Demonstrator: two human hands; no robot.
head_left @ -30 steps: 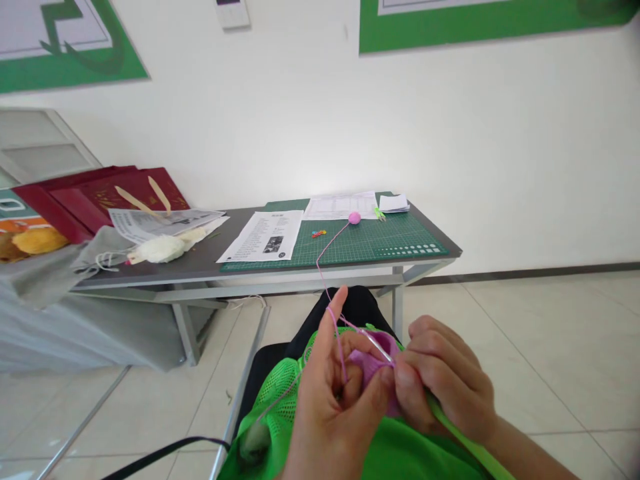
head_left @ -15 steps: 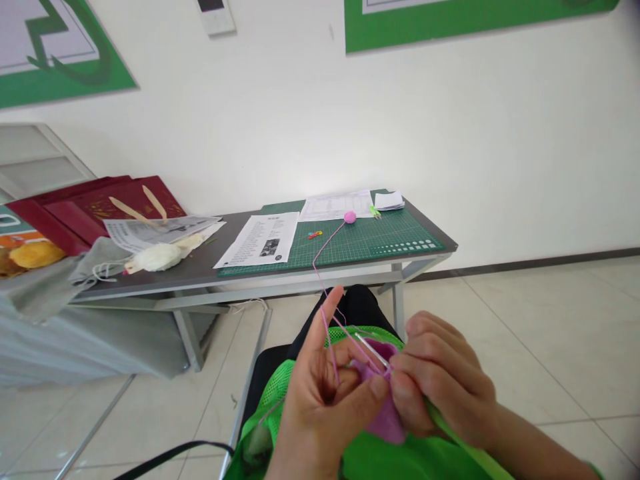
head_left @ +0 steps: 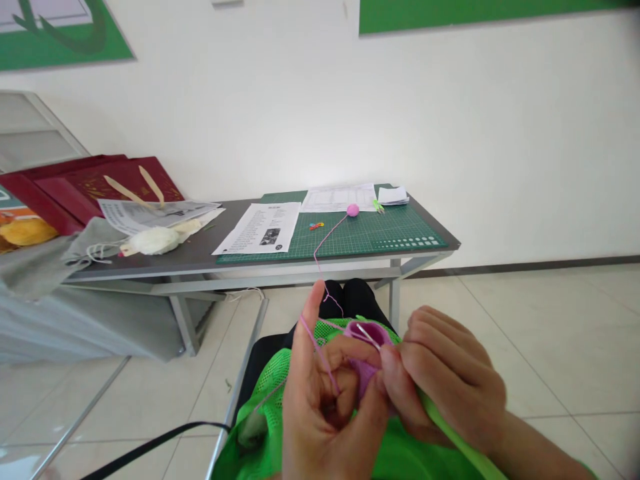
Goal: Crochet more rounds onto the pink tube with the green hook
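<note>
Pink yarn piece (head_left: pixel 365 375) (partly hidden) between both hands (head_left: pixel 330 413)

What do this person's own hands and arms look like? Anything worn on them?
The left hand and right hand show no gloves or rings. The right forearm shows no watch or bracelet. Bright green clothing, partly mesh, is worn.

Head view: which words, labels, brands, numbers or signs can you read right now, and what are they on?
None reads clearly.
Printed sheet on the cutting mat: lines too small.
Pale sheet by the pink yarn ball: too faint.
Newsprint-like sheet by the maroon bag: too blurred.
Maroon bag: gold markings, unreadable.
Green-bordered panel, upper left: cut-off green strokes, unreadable.
</note>
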